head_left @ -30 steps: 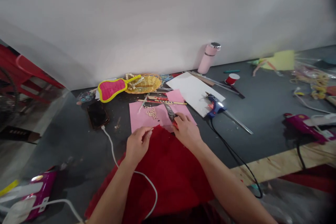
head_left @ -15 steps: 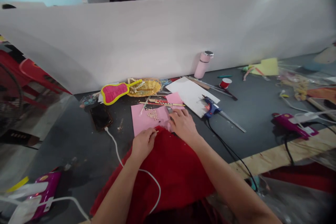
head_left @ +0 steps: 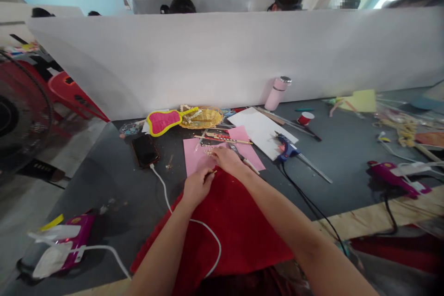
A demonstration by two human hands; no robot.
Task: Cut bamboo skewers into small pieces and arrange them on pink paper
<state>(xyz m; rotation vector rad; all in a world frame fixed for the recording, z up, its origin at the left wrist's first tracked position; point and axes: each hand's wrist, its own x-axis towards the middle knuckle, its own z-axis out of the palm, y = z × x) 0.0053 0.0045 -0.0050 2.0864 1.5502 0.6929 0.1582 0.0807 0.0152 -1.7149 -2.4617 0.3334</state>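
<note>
My left hand (head_left: 198, 187) is closed in a pinch on a thin, pale little stick (head_left: 215, 171), held over the red cloth (head_left: 239, 222). Just beyond it, my right hand (head_left: 227, 159) reaches to a small pile of beige bits (head_left: 208, 151) on pink paper (head_left: 192, 159). Its fingertips are drawn together at the pile's edge; whatever is between them is too small to make out. Beside the right hand lies a slim tool with a pale handle (head_left: 251, 166). Several thin sticks (head_left: 225, 139) lie behind the pile.
A pink and yellow paddle shape (head_left: 163, 122) leans on a wicker basket (head_left: 215, 115). At left is a phone (head_left: 144, 150) with a white cable. To the right are white card (head_left: 255, 125), a blue glue gun (head_left: 286, 147), a red spool (head_left: 305, 118) and a pink flask (head_left: 278, 93).
My right hand has moved left and forward to the beige pile, uncovering the slim tool. The left hand keeps its pinch on the stick. The camera view has shifted somewhat.
</note>
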